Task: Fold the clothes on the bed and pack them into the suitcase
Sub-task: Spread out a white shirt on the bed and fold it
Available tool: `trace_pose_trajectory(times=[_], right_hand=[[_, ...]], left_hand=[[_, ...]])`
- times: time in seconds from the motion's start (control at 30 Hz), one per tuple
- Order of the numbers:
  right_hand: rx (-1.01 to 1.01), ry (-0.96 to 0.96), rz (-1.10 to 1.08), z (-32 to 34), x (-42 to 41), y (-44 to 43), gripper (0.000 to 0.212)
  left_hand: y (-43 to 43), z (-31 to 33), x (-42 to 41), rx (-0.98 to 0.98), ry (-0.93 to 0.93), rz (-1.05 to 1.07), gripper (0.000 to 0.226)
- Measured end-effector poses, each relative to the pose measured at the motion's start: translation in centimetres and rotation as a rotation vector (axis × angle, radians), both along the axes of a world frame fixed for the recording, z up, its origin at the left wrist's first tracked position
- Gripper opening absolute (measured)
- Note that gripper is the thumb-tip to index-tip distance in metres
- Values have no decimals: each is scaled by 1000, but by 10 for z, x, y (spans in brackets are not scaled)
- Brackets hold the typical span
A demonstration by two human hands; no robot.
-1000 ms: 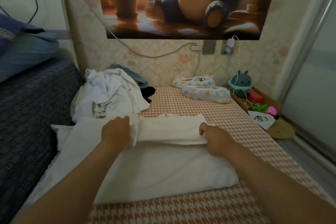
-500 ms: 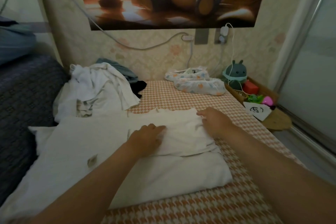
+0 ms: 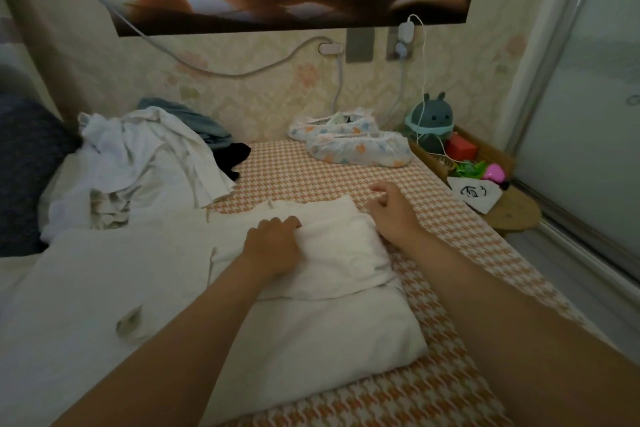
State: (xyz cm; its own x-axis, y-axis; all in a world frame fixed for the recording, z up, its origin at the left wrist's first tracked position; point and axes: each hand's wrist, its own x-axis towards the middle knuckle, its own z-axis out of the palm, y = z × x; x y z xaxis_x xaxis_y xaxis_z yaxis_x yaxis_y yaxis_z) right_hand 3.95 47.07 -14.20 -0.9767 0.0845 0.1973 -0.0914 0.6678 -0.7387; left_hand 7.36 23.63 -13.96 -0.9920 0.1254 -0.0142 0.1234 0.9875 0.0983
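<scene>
Moved: left hand point(image 3: 273, 243) has slid right and now presses the white folded cotton garment point(image 3: 332, 253); right hand point(image 3: 391, 215) is off its edge, loosely curled, empty.
Done: garment part-folded on the orange houndstooth bed point(image 3: 311, 177).
Left: crumpled white clothes pile point(image 3: 138, 163) still unfolded; suitcase not in view.

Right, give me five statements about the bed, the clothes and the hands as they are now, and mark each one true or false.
1. The left hand rests on the folded white garment. True.
2. The pile of unfolded clothes lies to the right of that garment. False: it lies to the left and further back.
3. Two patterned shoe covers lie on the checked sheet near the wall. True.
4. An open suitcase stands on the bed. False: no suitcase is in view.
5. The right hand is on the pile of unfolded clothes. False: it is at the garment's right edge, over the checked sheet.
</scene>
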Motion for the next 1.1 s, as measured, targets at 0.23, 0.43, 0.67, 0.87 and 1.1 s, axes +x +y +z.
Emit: trace_pose_trajectory(times=[0.23,0.43,0.67,0.87,1.1], right_hand=[[183,-80,98,-17,-2,32,26],[-26,-3,34,-18,-15,26,24],[-181,74,57,-16,-17,4,12],[-443,-127,-36,-13,-12,24,24],[-122,-603,340,23,44,51,34]], left_hand=[[54,14,-19,316,-156,-53,48],[83,46,-57,253,-400,43,56],[79,45,-75,533,-426,48,16],[92,22,-81,607,-372,130,38],[122,44,-74,391,-378,20,33]])
